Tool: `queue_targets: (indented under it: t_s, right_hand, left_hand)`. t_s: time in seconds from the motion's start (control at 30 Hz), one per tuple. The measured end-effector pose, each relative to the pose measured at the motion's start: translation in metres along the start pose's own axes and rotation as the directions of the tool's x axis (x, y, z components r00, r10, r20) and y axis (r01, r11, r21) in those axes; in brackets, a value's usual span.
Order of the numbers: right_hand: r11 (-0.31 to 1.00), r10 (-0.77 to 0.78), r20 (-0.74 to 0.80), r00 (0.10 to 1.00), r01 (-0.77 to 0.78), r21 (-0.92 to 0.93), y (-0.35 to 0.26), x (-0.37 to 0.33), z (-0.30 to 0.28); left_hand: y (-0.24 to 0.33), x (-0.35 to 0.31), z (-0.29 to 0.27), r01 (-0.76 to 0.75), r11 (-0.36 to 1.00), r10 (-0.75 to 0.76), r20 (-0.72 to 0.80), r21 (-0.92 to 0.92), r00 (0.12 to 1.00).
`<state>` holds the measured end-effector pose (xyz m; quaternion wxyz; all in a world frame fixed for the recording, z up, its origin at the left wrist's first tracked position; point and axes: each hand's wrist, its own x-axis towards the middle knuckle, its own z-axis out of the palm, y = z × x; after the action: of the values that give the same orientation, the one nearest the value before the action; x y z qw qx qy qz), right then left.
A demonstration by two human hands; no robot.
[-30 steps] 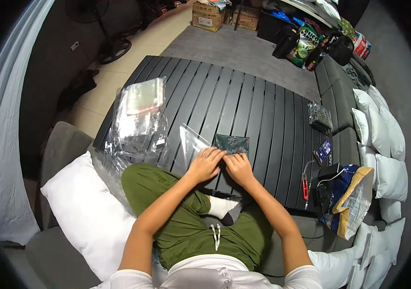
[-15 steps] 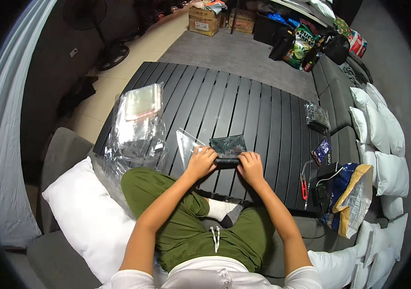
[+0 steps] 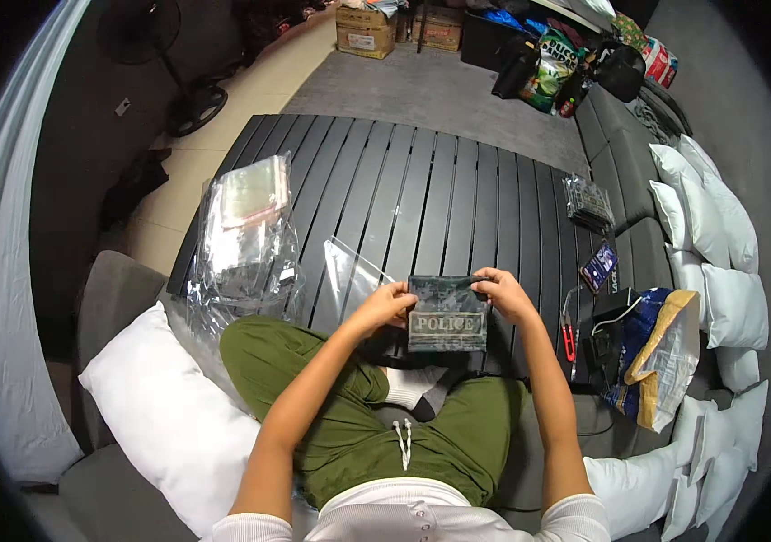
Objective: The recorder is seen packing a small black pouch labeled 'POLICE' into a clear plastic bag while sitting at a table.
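I hold up a dark camouflage folded cloth [image 3: 448, 307] with a lettered label across its lower part. My left hand [image 3: 389, 305] grips its left edge, and my right hand [image 3: 505, 294] pinches the upper right corner. The cloth is upright, its labelled face toward me, just over the near edge of the black slatted table [image 3: 422, 199]. Beside my left hand a clear plastic sleeve [image 3: 346, 275] lies flat on the slats. Farther left is a pile of clear plastic bags [image 3: 254, 194], partly inside a larger crumpled wrapper.
On the table's right side are a stack of packaged dark items [image 3: 589, 204], a phone [image 3: 600, 266], a red cutter [image 3: 569, 340] and a black box [image 3: 613, 304] with a white cable. A blue and yellow sack [image 3: 659, 361] stands beside them. White pillows [image 3: 164, 406] flank me on the sofa.
The cloth, lying over the table with a rolled near edge before, is now raised and turned so its labelled face shows. My right hand has moved right and up to its top corner.
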<state>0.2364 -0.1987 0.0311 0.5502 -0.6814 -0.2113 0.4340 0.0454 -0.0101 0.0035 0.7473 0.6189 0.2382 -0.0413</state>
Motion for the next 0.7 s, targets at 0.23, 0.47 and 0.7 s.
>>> queue_targets:
  t_s: [0.23,0.47,0.7]
  right_hand:
    - [0.946,-0.019,-0.142,0.990,-0.028,-0.323,0.052,0.016,0.006]
    - [0.902,0.086,-0.353,0.932,-0.223,-0.370,0.046,-0.045,-0.001]
    - [0.920,0.140,-0.222,0.965,-0.210,-0.330,0.068,-0.076,0.024]
  left_hand:
    - [-0.050,0.015,0.016,0.032,0.977,0.027,-0.272,0.211,0.962]
    - [-0.033,-0.033,0.046,-0.187,0.647,0.528,-0.257,0.739,0.809]
    - [-0.058,-0.069,0.052,-0.329,0.496,0.620,-0.062,0.804,0.782]
